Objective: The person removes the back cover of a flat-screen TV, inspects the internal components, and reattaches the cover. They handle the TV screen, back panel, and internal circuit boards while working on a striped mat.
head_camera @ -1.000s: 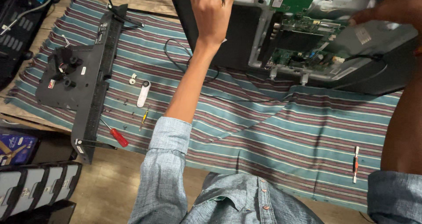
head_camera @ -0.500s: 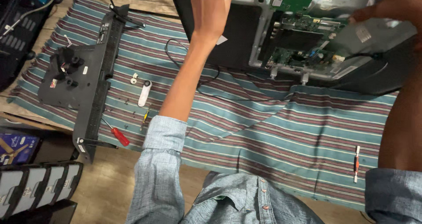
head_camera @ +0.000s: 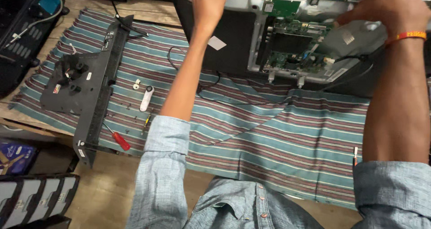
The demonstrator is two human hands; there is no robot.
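Left hand [head_camera: 207,3], fingers spread, rests on the opened TV [head_camera: 287,40]; right hand [head_camera: 381,6] grips its grey cover [head_camera: 354,38], on striped cloth [head_camera: 269,134].

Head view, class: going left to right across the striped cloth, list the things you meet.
Black back panel → red-handled screwdriver → white cylindrical piece → left hand → green circuit board → right hand

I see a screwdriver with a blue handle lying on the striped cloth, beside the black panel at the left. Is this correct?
Not quite: the screwdriver has a red handle, not blue, as the head view shows. The rest stands: it lies on the striped cloth, beside the black panel at the left.
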